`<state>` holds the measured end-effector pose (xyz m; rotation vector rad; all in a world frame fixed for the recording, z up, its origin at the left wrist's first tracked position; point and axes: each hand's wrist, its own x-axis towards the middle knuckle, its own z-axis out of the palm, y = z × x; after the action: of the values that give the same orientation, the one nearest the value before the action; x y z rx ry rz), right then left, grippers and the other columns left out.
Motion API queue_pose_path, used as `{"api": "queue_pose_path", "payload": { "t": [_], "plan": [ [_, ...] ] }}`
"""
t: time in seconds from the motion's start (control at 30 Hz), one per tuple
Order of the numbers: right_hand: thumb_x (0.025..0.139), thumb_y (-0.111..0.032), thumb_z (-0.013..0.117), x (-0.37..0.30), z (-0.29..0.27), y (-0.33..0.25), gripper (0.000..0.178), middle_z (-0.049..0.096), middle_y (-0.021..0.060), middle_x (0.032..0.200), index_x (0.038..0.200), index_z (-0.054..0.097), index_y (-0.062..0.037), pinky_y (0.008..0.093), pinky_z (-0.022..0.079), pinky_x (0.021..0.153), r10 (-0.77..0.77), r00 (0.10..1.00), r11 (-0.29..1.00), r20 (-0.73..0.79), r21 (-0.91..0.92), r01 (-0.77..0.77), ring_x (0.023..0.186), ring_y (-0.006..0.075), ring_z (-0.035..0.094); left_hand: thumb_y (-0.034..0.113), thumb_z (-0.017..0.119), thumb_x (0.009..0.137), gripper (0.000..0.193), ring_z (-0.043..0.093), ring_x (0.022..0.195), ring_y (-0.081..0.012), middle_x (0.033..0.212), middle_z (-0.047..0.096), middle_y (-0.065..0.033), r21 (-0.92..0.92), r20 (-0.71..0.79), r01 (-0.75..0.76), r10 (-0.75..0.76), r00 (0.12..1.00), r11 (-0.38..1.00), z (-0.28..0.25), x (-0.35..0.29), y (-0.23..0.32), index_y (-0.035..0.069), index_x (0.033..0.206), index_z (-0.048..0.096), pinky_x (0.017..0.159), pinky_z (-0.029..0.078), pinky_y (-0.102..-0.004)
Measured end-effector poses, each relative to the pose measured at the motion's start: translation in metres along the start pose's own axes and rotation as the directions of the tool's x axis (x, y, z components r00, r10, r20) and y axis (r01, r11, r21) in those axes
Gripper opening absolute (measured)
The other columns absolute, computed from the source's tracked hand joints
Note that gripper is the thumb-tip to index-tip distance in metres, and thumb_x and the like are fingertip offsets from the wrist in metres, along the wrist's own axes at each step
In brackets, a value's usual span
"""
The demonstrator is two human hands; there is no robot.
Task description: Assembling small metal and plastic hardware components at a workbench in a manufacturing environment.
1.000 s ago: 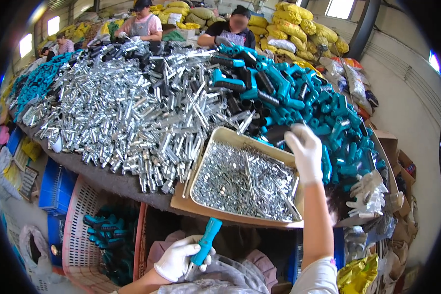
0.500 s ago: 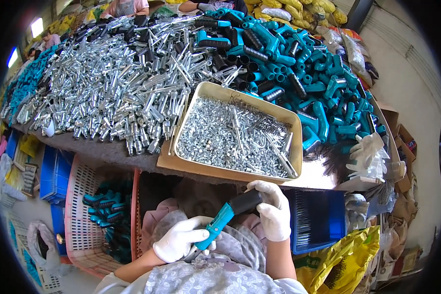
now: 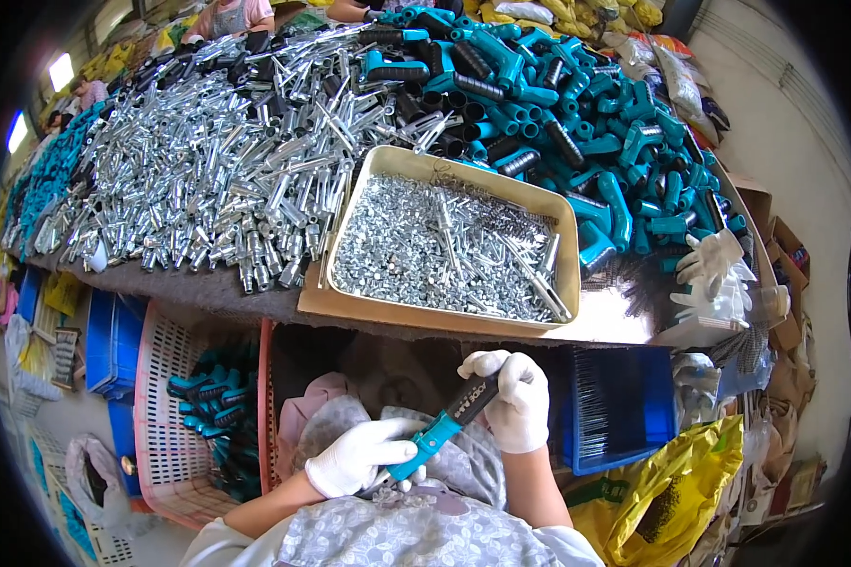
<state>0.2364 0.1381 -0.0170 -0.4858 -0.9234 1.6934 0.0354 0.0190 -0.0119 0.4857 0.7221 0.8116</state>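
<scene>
Holding: I have a teal-and-black handle [image 3: 447, 422] between both gloved hands, low over my lap, below the table edge [image 3: 255, 304].
Left hand: my left hand [image 3: 357, 457] is wrapped around the teal end, fingers closed on it.
Right hand: my right hand [image 3: 512, 397] is closed over the black grip end, thumb side up.
Doing it well: I judge the two halves need pushing straight along one line, so I keep both wrists level and avoid twisting.
Tray: the shallow tan tray [image 3: 463, 180] of small silver screws sits on the table just above my hands, within reach.
Piles: silver metal tubes [image 3: 208, 180] lie heaped to the left, teal handle shells [image 3: 624, 151] to the right.
Basket: a pink basket [image 3: 165, 416] by my left knee holds more teal-and-black pieces.
</scene>
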Motion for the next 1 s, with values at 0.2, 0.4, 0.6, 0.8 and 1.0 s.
{"api": "queue_pose_path", "payload": {
  "t": [0.2,0.4,0.6,0.8,1.0],
  "plan": [
    [0.088,-0.038,0.071,-0.016,0.022,0.021,0.073,0.054,0.0173,0.135,0.147,0.038,-0.0103,0.0501,0.048,0.098,0.356,0.93,0.801,0.09,0.483,-0.353,0.116,0.0339,0.059,0.018,0.058,0.098,0.054,0.065,0.093,-0.0233,0.114,0.06,-0.0187,-0.055,-0.015,-0.1,0.099,0.995,0.993,0.002,0.002,0.004,-0.006,0.142,0.038,0.076,0.056,-0.0339],
    [0.095,-0.029,0.062,-0.001,0.019,-0.001,0.047,0.06,0.0146,0.113,0.131,0.046,-0.0036,0.0427,0.052,0.092,0.075,0.988,0.992,-0.135,-0.092,-0.088,0.1,0.0276,0.062,0.016,0.057,0.098,0.053,0.065,0.094,-0.0251,0.113,0.059,-0.0194,-0.048,-0.045,-0.133,0.131,0.99,0.99,0.01,0.0,0.009,-0.009,0.14,0.037,0.076,0.056,-0.0349],
    [0.087,-0.011,0.063,0.01,0.016,-0.057,0.037,0.066,0.0101,0.114,0.121,0.065,0.0028,0.0326,0.048,0.095,0.013,0.998,0.692,0.061,-0.721,0.035,0.104,0.0195,0.063,0.013,0.052,0.1,0.049,0.063,0.092,-0.024,0.114,0.059,-0.0208,-0.169,-0.154,-0.246,0.221,0.963,0.954,0.004,0.003,0.012,-0.009,0.141,0.037,0.075,0.056,-0.0342],
    [0.082,-0.003,0.067,0.014,0.016,-0.046,0.038,0.066,0.0112,0.113,0.119,0.064,0.0008,0.0307,0.048,0.095,-0.014,1.0,0.736,0.026,-0.677,0.028,0.104,0.0202,0.063,0.022,0.06,0.097,0.06,0.064,0.094,-0.0252,0.114,0.059,-0.0182,-0.037,-0.067,-0.111,0.109,0.992,0.993,0.006,0.01,0.005,-0.008,0.143,0.036,0.075,0.056,-0.0359],
    [0.089,-0.002,0.057,0.02,0.027,-0.033,0.038,0.062,0.0201,0.127,0.127,0.061,0.0019,0.0373,0.044,0.105,-0.063,0.926,0.547,0.373,-0.763,0.345,0.12,0.0342,0.06,0.031,0.064,0.095,0.059,0.064,0.092,-0.0251,0.114,0.059,-0.0191,-0.202,-0.031,-0.094,0.09,0.995,0.975,-0.003,0.01,0.001,-0.007,0.135,0.043,0.075,0.056,-0.0359]
  ]
}}
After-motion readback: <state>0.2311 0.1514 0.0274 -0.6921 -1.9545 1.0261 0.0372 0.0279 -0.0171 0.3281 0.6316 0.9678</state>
